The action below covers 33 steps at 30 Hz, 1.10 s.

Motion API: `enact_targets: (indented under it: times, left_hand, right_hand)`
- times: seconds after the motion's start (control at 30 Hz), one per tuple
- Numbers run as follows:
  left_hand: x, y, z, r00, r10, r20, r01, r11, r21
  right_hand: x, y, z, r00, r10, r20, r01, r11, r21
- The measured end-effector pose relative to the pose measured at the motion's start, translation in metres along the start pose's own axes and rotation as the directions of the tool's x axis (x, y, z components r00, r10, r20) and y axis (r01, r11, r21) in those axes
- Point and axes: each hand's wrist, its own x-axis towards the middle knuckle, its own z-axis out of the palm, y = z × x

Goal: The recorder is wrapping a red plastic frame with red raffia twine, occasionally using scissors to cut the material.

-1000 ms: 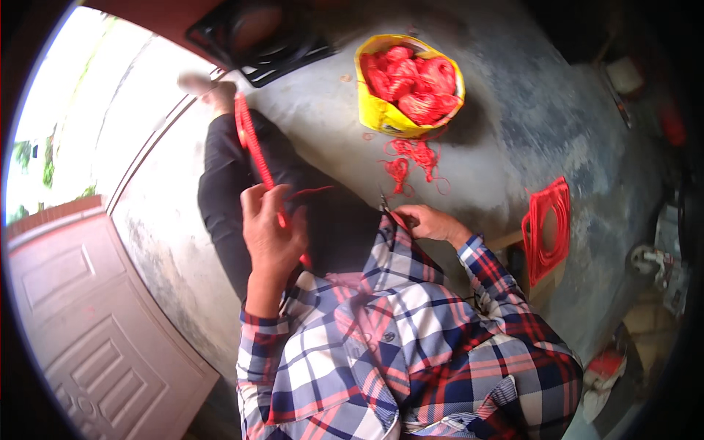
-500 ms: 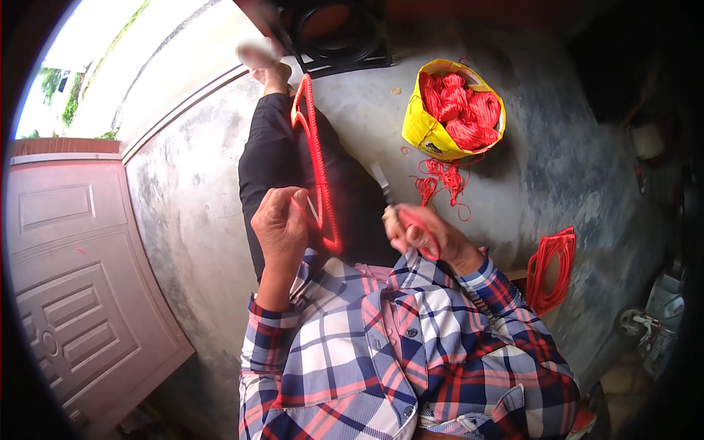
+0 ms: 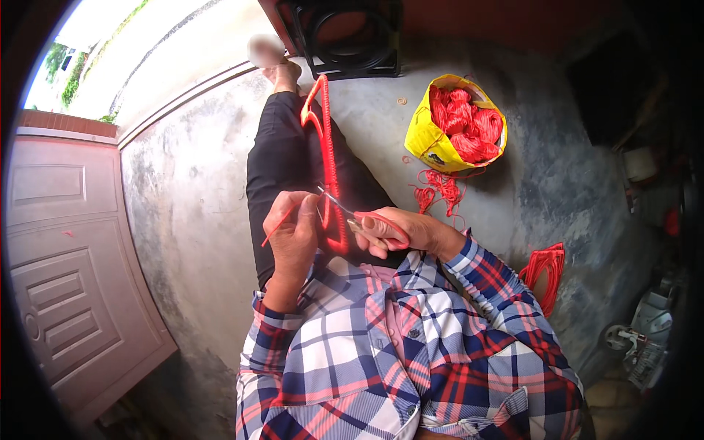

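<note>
Across my lap lies a clothes hanger (image 3: 330, 158) wrapped in red cord, its far end near my shin and its near end by my hands. My left hand (image 3: 293, 235) is closed, thumb and fingers pinching a red cord (image 3: 274, 227) whose end sticks out to the left. My right hand (image 3: 419, 229) is closed around the handles of a pair of scissors (image 3: 342, 204). The scissors' blades point left across the hanger, their tips right beside my left fingertips. Whether the blades touch the cord I cannot tell.
A yellow bag (image 3: 424, 139) filled with red cord skeins (image 3: 462, 121) stands on the floor ahead to the right. Loose red cord (image 3: 442, 189) lies before it. A red stack (image 3: 544, 275) sits at my right. A black frame (image 3: 345, 37) is ahead, a door (image 3: 73, 242) at left.
My right hand has brought the scissors left, from beside my lap to my left fingertips. My left hand has turned, and the cord end now shows on its left side.
</note>
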Motion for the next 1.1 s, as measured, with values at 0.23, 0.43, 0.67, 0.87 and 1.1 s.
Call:
enact_targets:
  times: [0.23, 0.43, 0.67, 0.87, 1.1]
  left_hand:
    - [0.005, 0.012, 0.003, 0.947, 0.290, 0.140, -0.323, 0.862, 0.391]
    - [0.020, 0.022, 0.005, 0.854, 0.435, 0.286, -0.517, 0.767, 0.379]
    - [0.007, 0.049, 0.048, 0.723, 0.385, 0.573, -0.555, 0.818, 0.151]
    - [0.026, 0.037, 0.047, 0.854, 0.305, 0.422, -0.463, 0.815, 0.349]
    - [0.019, -0.010, 0.011, 0.947, -0.176, 0.268, 0.113, 0.965, 0.235]
  right_hand:
    - [0.016, -0.016, -0.003, 0.924, -0.326, -0.198, 0.052, 0.621, -0.782]
    - [0.027, -0.007, -0.005, 0.868, -0.430, -0.247, 0.282, 0.838, -0.467]
    - [0.010, -0.002, -0.044, 0.745, -0.506, -0.435, 0.552, 0.833, -0.023]
    - [-0.061, 0.099, -0.085, 0.566, -0.205, -0.798, 0.320, 0.947, -0.017]
    - [-0.084, 0.275, -0.080, 0.301, 0.210, -0.930, -0.569, 0.823, 0.002]
